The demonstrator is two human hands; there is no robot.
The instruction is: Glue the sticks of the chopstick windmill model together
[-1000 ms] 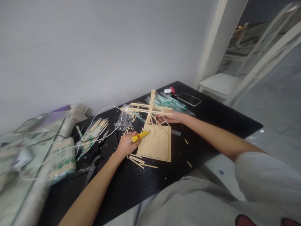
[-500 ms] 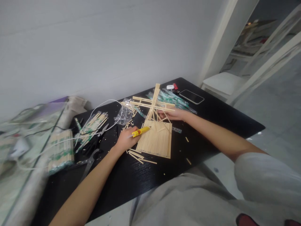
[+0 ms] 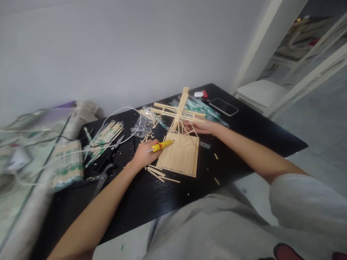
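My left hand (image 3: 145, 153) is closed round a yellow glue tube (image 3: 162, 145), whose narrow tip points right over a base of flat sticks (image 3: 177, 159). On that base stands a windmill-like model of pale wooden sticks (image 3: 177, 121), with crossed blades on top and slanted legs below. My right hand (image 3: 199, 126) reaches in from the right behind the blades, its fingers curled at the model's upper legs. Those fingertips are partly hidden by the sticks. Beside the base's lower left edge lie several loose cut sticks (image 3: 159, 174).
Packed chopsticks (image 3: 69, 162) and loose wrapped chopsticks (image 3: 107, 139) lie left, near scissors (image 3: 117, 143) and grey-handled pliers (image 3: 103, 177). Empty wrappers (image 3: 200, 107) and a phone (image 3: 223, 107) lie at the back of the black table (image 3: 244, 155). A white cable (image 3: 108, 124) loops across the left.
The camera view has shifted slightly, so the table sits a little higher in it. Both hands keep nearly the same places at the model, the glue tube still in my left.
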